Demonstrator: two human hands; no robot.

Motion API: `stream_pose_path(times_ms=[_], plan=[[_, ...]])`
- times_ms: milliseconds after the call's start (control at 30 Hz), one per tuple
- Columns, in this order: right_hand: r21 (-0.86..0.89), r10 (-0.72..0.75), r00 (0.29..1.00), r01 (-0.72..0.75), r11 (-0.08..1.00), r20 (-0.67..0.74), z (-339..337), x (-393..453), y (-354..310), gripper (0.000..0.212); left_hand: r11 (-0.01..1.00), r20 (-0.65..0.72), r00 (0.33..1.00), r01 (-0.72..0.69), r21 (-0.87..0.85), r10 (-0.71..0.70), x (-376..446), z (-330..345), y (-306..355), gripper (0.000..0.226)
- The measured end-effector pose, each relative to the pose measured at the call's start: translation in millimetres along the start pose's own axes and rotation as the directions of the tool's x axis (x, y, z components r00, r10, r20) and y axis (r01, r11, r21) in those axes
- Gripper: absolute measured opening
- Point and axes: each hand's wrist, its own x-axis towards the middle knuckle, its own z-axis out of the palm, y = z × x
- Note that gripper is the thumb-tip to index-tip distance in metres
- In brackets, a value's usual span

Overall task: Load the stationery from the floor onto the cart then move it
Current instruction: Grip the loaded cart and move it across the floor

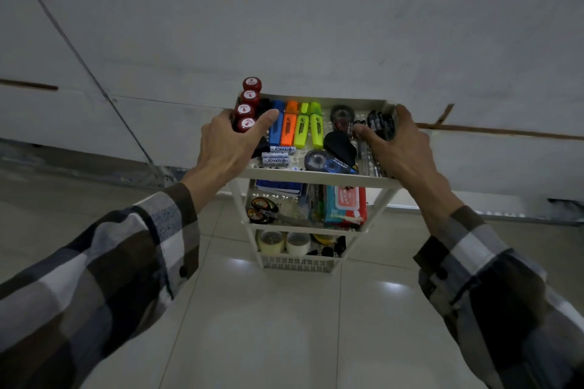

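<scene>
Your left hand [226, 144] is clamped over the left edge of the cart [316, 179], thumb stretched across toward the blue highlighter [275, 129], fingers wrapped down the outer side beside the four red-capped stamps [247, 107]. Your right hand [399, 148] grips the right edge the same way, thumb inside the top tray near the black pens [380, 125], fingers curled over the rim. Both grasps are closed on the cart itself, not on any loose item.

The cart stands on the pale tiled floor [268, 325], close to the white wall [316, 25]. Its top tray holds the stamps at the left, then blue, orange [289, 125] and two yellow-green highlighters [309, 126] side by side, batteries [278, 155] in front of them, correction tape rollers [328, 161] toward the middle and pens at the right. The middle shelf carries scissors [264, 210], a blue notebook [278, 187] and a red and teal packet [346, 204]. The bottom shelf holds tape rolls [284, 242]. Both plaid sleeves [110, 262] reach in from the lower corners
</scene>
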Motion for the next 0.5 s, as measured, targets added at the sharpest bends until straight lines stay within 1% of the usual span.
stream_pose_path(times_ms=[133, 200, 300, 433, 500], plan=[[-0.001, -0.002, 1.000, 0.002, 1.000, 0.002, 0.3, 16.6, 0.5, 0.100, 1.000, 0.015, 1.000, -0.002, 0.010, 0.002, 17.6, 7.4, 6.7, 0.062], [0.001, -0.007, 1.000, 0.007, 1.000, -0.003, 0.1, 23.6, 0.4, 0.098, 1.000, 0.034, 0.999, 0.010, 0.015, -0.011, 27.1, 10.5, 7.8, 0.061], [0.011, -0.001, 1.000, 0.001, 1.000, -0.010, 0.5, 30.8, 0.9, 0.094, 1.000, 0.041, 0.999, 0.022, 0.019, -0.023, 40.2, 13.9, 9.0, 0.072], [0.018, 0.006, 1.000, -0.006, 1.000, -0.027, 2.7, 34.1, -0.2, 0.098, 0.999, 0.047, 0.999, 0.004, 0.052, -0.006, 48.5, 13.7, 9.3, 0.071], [0.026, 0.023, 0.999, -0.022, 0.999, -0.041, 2.6, 36.3, -1.4, 0.100, 0.999, 0.055, 0.998, -0.006, 0.051, 0.003, 52.3, 14.1, 9.9, 0.076]])
